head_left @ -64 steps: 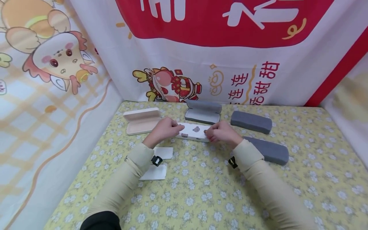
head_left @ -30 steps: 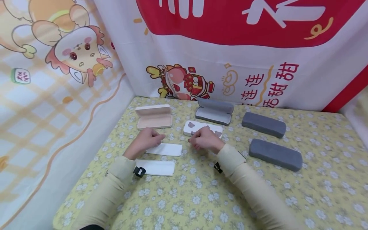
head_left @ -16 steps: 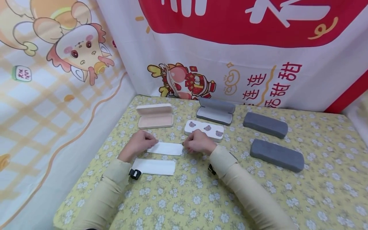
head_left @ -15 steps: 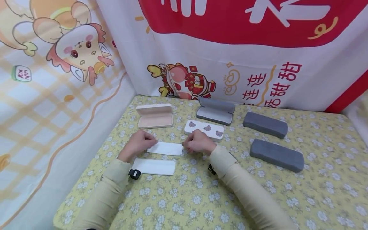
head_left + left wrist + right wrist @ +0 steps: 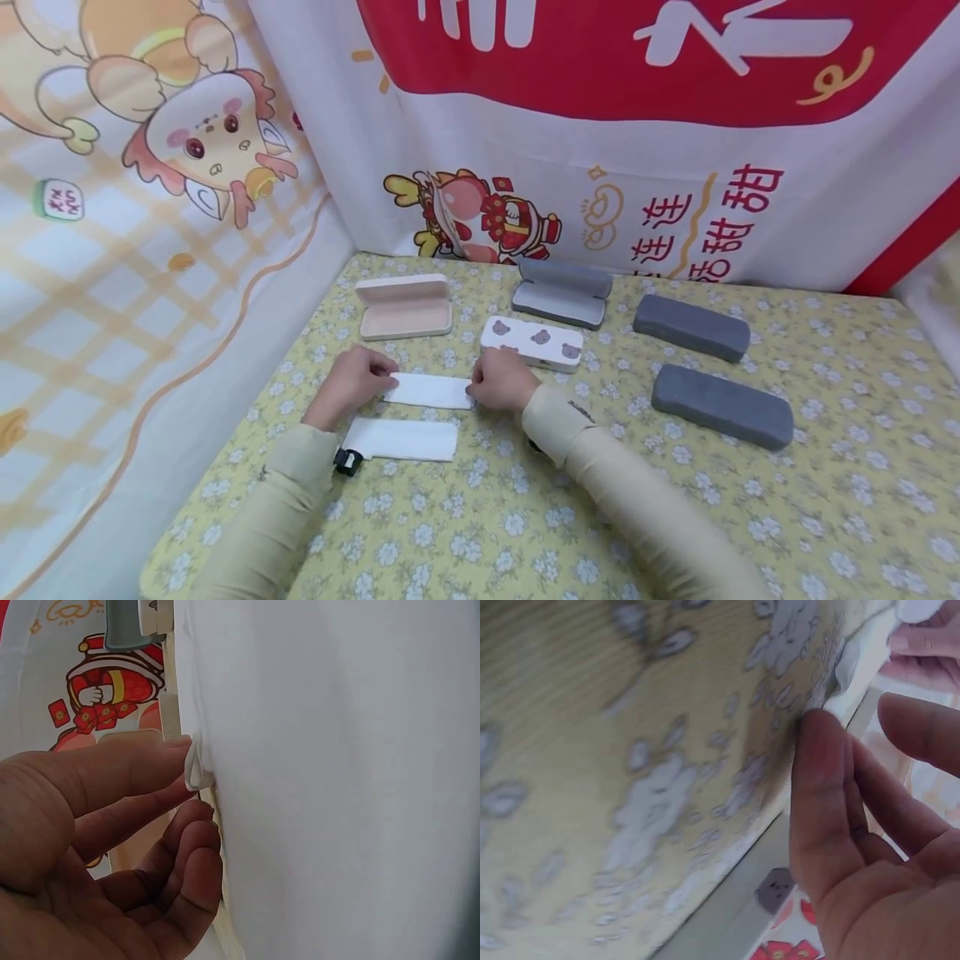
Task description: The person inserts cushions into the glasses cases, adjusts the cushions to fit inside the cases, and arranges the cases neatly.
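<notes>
Two folded white cloths lie one behind the other on the table. My left hand (image 5: 352, 385) is at the left end of the far cloth (image 5: 431, 391); in the left wrist view, its thumb and forefinger pinch a folded edge (image 5: 196, 769). At the opposite end is my right hand (image 5: 502, 381), fingertips right at the cloth's edge. The right wrist view shows its thumb (image 5: 919, 727) apart from its fingers (image 5: 821, 765), which reach down to the tabletop. The near cloth (image 5: 405, 439) lies below my left hand, partly overlapped by the wrist strap.
A bear-print glasses case (image 5: 534, 340) lies just behind my right hand. Behind stand an open beige case (image 5: 408, 321) and an open grey case (image 5: 558, 302). Two closed grey cases (image 5: 690, 325) lie to the right on the flowered tablecloth (image 5: 562, 500).
Both hands have left the bear-print case and come down to the far white cloth. Over the last half second, the right hand has shifted slightly left onto the cloth's end, and the left thumb and forefinger pinch its other end.
</notes>
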{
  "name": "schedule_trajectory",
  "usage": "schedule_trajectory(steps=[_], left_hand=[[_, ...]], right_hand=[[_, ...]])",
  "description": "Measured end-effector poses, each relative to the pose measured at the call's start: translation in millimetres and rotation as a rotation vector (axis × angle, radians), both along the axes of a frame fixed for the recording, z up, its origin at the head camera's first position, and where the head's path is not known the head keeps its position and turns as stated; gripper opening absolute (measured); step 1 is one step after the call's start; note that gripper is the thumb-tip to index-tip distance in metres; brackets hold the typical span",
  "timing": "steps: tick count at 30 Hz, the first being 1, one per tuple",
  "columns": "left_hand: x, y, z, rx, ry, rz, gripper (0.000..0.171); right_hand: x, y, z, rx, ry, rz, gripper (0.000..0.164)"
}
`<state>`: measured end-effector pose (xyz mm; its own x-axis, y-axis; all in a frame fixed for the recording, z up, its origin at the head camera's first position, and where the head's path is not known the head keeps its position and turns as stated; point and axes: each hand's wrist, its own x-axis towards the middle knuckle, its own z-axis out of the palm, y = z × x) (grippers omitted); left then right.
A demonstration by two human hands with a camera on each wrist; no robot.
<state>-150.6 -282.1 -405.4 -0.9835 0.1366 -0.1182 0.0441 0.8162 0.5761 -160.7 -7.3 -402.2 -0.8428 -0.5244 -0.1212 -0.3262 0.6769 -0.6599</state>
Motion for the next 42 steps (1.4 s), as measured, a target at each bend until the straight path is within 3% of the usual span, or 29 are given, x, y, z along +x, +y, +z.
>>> schedule_trajectory(steps=[3,8,15,17,22,28,31,33,36,42], left_hand=[[1.7,1,-2.7,-0.019,0.007,-0.005,0.026],[3.0,4,-4.5,-0.038,-0.001,0.01,0.028],[2.0,8,-3.5,-0.048,-0.022,0.048,0.005],[1.9,9,-3.1,-0.04,-0.04,0.059,0.006],[2.7,10,-1.8,0.01,-0.089,0.066,0.009],[4.5,8,0.0,0.121,-0.137,0.071,0.009],[4.5,8,0.9,0.16,-0.155,0.065,0.018],[4.9,7,1.4,0.169,-0.167,0.057,0.025],[5.6,6,1.6,0.164,-0.183,0.055,0.02],[3.2,1,4.0,0.147,-0.184,0.016,0.012]], right_hand=[[1.4,-8,-0.9,0.071,0.021,-0.023,0.046],[0.9,-17,-3.7,0.164,0.057,-0.059,0.034],[-1.5,-22,-8.3,0.223,0.076,-0.066,0.022],[-2.0,-22,-9.2,0.227,0.075,-0.064,0.023],[-3.3,-19,-11.6,0.162,0.03,-0.077,0.025],[-4.7,-14,-10.4,-0.008,-0.021,-0.122,0.026],[-3.6,-13,-8.3,-0.075,-0.024,-0.155,0.023],[-2.3,-13,-7.7,-0.107,-0.023,-0.172,0.018],[-0.7,-13,-7.3,-0.147,-0.022,-0.209,0.009],[0.3,-11,-6.1,-0.245,-0.074,-0.269,0.016]])
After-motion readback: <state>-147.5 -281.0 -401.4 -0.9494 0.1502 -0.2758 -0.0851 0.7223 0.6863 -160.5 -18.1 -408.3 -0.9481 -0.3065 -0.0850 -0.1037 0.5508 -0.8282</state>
